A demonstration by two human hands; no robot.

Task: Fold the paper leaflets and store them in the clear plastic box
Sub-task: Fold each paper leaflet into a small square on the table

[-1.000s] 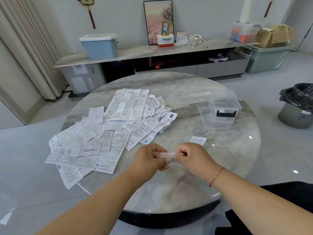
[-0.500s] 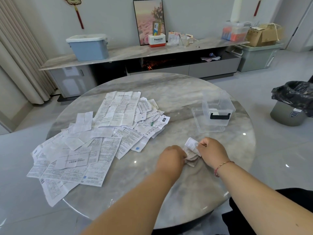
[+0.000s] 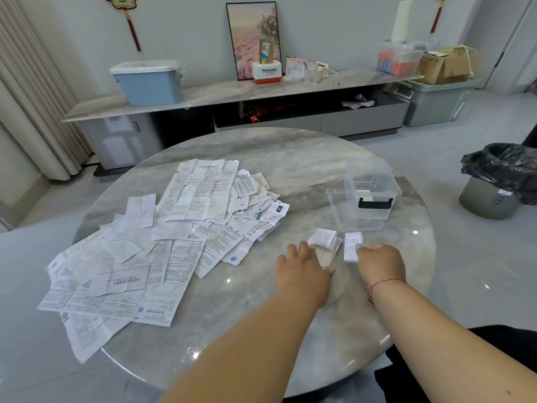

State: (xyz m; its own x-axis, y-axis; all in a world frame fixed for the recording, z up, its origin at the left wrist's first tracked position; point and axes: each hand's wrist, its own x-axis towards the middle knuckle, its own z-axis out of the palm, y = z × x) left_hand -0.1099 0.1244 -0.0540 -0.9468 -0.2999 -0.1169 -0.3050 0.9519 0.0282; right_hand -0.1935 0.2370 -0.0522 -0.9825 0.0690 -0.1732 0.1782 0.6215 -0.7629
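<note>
The left hand (image 3: 302, 267) rests with loose fingers on a stack of folded leaflets (image 3: 325, 242); the right hand (image 3: 377, 261) pinches one folded leaflet (image 3: 352, 246) flat on the table (image 3: 290, 158). Storing seems next: lifting these into the clear plastic box (image 3: 370, 189) just beyond, while the unfolded pile (image 3: 162, 242) waits at the left

Leaflet heap (image 3: 162, 245) left on table (image 3: 290, 158), clear box (image 3: 370, 190) right.

Single head-worn view, forward and down over the round table (image 3: 290, 158), close.
</note>
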